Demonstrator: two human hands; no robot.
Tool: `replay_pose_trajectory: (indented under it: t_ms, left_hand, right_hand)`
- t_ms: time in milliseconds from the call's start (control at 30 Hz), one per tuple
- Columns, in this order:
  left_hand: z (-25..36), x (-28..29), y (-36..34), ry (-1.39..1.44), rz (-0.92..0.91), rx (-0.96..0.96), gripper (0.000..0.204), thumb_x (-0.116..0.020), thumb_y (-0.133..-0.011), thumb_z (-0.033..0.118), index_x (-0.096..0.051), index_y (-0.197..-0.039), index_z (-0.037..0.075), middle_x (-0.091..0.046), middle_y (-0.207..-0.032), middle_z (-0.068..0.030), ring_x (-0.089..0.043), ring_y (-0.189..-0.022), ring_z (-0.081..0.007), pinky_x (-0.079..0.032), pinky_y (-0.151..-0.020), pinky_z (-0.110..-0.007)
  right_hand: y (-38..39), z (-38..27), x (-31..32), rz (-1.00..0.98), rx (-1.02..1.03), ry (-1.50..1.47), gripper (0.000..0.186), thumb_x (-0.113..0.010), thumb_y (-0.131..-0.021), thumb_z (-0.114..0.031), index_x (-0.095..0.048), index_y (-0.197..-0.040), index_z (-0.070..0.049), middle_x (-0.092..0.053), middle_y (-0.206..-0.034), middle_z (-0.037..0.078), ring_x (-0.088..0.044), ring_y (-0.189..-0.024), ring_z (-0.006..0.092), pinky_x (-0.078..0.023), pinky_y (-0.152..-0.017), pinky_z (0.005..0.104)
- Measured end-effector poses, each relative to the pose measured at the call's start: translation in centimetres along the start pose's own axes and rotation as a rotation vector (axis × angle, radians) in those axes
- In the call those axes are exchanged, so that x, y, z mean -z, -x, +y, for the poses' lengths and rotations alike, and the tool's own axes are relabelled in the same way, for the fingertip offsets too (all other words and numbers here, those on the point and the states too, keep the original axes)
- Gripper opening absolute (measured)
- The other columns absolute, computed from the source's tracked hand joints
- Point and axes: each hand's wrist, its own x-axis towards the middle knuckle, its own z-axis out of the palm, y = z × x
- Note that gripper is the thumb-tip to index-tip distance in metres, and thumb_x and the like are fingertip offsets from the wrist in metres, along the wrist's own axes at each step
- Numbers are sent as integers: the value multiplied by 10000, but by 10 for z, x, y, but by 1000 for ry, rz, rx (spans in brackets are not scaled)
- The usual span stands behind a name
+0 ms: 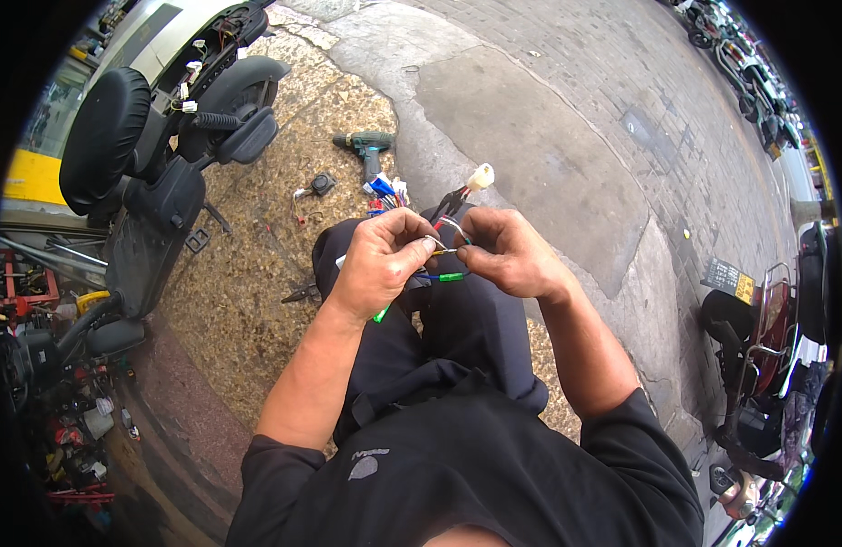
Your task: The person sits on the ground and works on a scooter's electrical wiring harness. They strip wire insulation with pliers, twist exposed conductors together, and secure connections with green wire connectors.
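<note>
Above my knees both hands meet over a wiring harness. My left hand (385, 258) pinches a thin wire between thumb and forefinger. My right hand (509, 252) pinches a wire end (446, 251) close to the left fingertips; whether the two wires are joined is too small to tell. From the harness a white plug connector (480, 177) sticks up beyond my right hand on dark and red wires. Blue and white connectors (385, 188) lie past my left hand. A green connector (451, 276) hangs just below the fingers on a blue wire.
A teal cordless drill (370, 149) lies on the pebbled ground ahead, beside a small black round part (323, 184). Pliers (301, 294) lie left of my knee. A partly stripped scooter (152, 182) stands at the left, and parked scooters (769, 356) line the right.
</note>
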Motion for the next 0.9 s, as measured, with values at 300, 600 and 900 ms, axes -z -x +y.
replay_pose_trajectory:
  t_ms: [300, 600, 900]
  left_hand:
    - [3, -4, -6, -44, 11, 19, 42, -607, -907, 3, -647, -914, -4, -665, -844, -32, -597, -710, -78, -488, -647, -228]
    - [1, -2, -7, 12, 0, 31, 58, -590, -892, -3, -647, -900, -4, -669, -844, -43, -603, -706, -90, -490, -648, -237]
    - [-3, -8, -4, -49, 107, -19, 42, -594, -890, -17, -633, -900, -8, -666, -837, -36, -601, -730, -68, -479, -670, -216]
  right_hand:
    - [2, -5, 3, -58, -51, 29, 58, -632, -855, -37, -628, -879, 15, -564, -807, -10, -489, -784, 71, -406, -673, 274]
    - [2, 0, -1, -12, 2, -7, 80, -625, -827, -70, -615, -844, 7, -546, -732, -12, -472, -720, 68, -399, -614, 287]
    - [1, 3, -4, 22, 36, -19, 111, -622, -832, -58, -638, -902, 26, -559, -760, -8, -479, -755, 60, -414, -637, 282]
